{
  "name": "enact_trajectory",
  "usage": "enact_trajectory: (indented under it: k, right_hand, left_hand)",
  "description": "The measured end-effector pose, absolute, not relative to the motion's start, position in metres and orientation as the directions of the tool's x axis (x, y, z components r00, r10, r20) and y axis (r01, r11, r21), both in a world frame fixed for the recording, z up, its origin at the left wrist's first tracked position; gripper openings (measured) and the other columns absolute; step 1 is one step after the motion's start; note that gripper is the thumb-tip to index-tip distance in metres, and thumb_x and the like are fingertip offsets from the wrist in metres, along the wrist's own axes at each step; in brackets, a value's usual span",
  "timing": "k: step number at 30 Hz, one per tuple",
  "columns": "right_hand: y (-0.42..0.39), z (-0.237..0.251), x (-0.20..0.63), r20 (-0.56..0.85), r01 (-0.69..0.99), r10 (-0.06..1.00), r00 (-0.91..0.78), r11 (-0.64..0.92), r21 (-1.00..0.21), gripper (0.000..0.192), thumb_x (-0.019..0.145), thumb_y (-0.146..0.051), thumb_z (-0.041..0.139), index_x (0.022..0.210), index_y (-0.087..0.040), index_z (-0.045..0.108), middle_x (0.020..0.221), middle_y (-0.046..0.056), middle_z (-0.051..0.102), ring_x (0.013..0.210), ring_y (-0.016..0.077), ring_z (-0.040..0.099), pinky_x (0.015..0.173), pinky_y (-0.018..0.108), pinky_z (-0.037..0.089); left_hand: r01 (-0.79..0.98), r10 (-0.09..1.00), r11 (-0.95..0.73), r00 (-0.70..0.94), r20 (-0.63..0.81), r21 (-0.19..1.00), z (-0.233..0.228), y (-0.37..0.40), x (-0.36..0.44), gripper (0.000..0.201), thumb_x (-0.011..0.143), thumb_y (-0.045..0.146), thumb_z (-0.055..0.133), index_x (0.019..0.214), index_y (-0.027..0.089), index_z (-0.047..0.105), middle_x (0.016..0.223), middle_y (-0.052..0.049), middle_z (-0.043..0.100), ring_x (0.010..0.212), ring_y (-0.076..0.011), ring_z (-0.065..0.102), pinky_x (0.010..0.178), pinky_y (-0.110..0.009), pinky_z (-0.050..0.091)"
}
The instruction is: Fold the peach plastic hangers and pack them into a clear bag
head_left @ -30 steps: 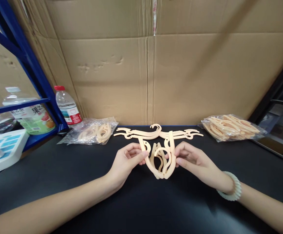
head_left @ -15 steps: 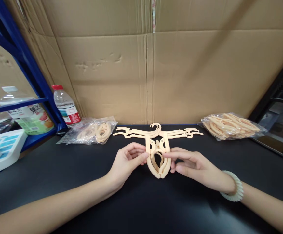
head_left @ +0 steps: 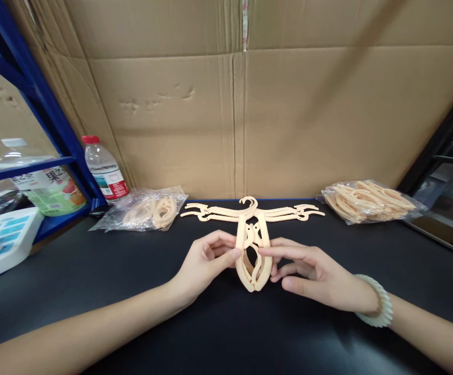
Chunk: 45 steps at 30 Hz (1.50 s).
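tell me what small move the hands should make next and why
Perhaps bring the thumb of the right hand onto the folded hanger: its index finger touches that side, but the thumb stands apart, while the left hand pinches the other side.

1 head-worn view, facing forward and down, close over tabletop (head_left: 226, 333), cardboard (head_left: 164, 130) ahead

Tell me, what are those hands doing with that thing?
A person's left hand is gripping a folded beige hanger near the middle. The right hand has its fingers against the other side, with its thumb off it. Behind it, spread-out hangers lie on the black table, between two clear bags of beige pieces.
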State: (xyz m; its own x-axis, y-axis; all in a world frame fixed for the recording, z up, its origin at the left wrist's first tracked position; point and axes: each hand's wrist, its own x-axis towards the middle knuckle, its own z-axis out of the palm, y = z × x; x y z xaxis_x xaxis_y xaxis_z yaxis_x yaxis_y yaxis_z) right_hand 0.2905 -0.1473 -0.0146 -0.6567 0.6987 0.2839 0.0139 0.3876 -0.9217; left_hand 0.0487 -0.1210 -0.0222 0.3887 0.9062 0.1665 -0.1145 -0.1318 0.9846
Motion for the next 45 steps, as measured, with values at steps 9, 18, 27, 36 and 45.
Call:
enact_trajectory:
  k: [9, 18, 27, 36, 45]
  right_hand:
    - [-0.147, -0.015, 0.292, 0.353, 0.109, 0.648, -0.675, 0.560, -0.821, 0.043, 0.092, -0.024, 0.058, 0.135, -0.028, 0.051, 0.137, 0.009, 0.049, 0.118, 0.0223, 0.052, 0.093, 0.036, 0.049]
    - [-0.146, -0.010, 0.300, 0.290, 0.088, 0.735, -0.613, 0.428, -0.899, 0.038, 0.091, -0.036, 0.060, 0.127, -0.024, 0.060, 0.114, 0.009, 0.058, 0.089, 0.0161, 0.056, 0.082, 0.032, 0.050]
    - [-0.127, -0.011, 0.318, 0.016, 0.051, 0.974, -0.225, 0.028, -0.998, 0.032, 0.079, -0.041, 0.068, 0.091, -0.011, 0.074, 0.064, 0.002, 0.056, 0.059, 0.0117, 0.050, 0.055, 0.025, 0.047]
    - [-0.124, -0.020, 0.318, -0.026, 0.425, 0.956, -0.292, 0.106, -0.899, 0.048, 0.084, -0.044, 0.059, 0.119, -0.011, 0.063, 0.073, 0.004, 0.064, 0.061, 0.0137, 0.057, 0.058, 0.026, 0.050]
    - [-0.139, -0.021, 0.311, 0.224, 0.548, 0.837, -0.500, 0.506, -0.666, 0.044, 0.084, -0.029, 0.059, 0.128, -0.022, 0.056, 0.132, 0.011, 0.049, 0.070, 0.0121, 0.057, 0.059, 0.026, 0.052]
  left_hand:
    - [-0.040, 0.905, -0.116, 0.408, 0.122, 0.992, -0.022, -0.122, 0.051, 0.023, 0.078, 0.030, 0.074, 0.090, 0.013, 0.065, 0.087, -0.006, 0.072, 0.081, -0.0176, 0.069, 0.071, -0.027, 0.057]
    - [0.228, 0.837, -0.483, 0.405, 0.368, 0.846, -0.025, -0.127, 0.048, 0.023, 0.089, 0.025, 0.058, 0.111, 0.019, 0.061, 0.102, -0.006, 0.069, 0.095, -0.0194, 0.067, 0.086, -0.035, 0.056]
    - [0.380, 0.444, -0.893, 0.832, 0.334, 0.240, -0.019, -0.142, 0.047, 0.038, 0.090, 0.025, 0.055, 0.128, 0.020, 0.052, 0.132, -0.008, 0.059, 0.128, -0.0233, 0.048, 0.109, -0.041, 0.040]
    - [0.429, 0.498, -0.867, 0.753, 0.430, 0.253, -0.024, -0.140, 0.048, 0.025, 0.088, 0.016, 0.051, 0.112, 0.017, 0.058, 0.114, -0.006, 0.065, 0.114, -0.0186, 0.056, 0.101, -0.032, 0.047]
    - [0.421, 0.499, -0.867, 0.750, 0.434, 0.269, -0.023, -0.143, 0.047, 0.026, 0.088, 0.014, 0.048, 0.112, 0.018, 0.058, 0.111, -0.008, 0.065, 0.110, -0.0205, 0.057, 0.095, -0.034, 0.050]
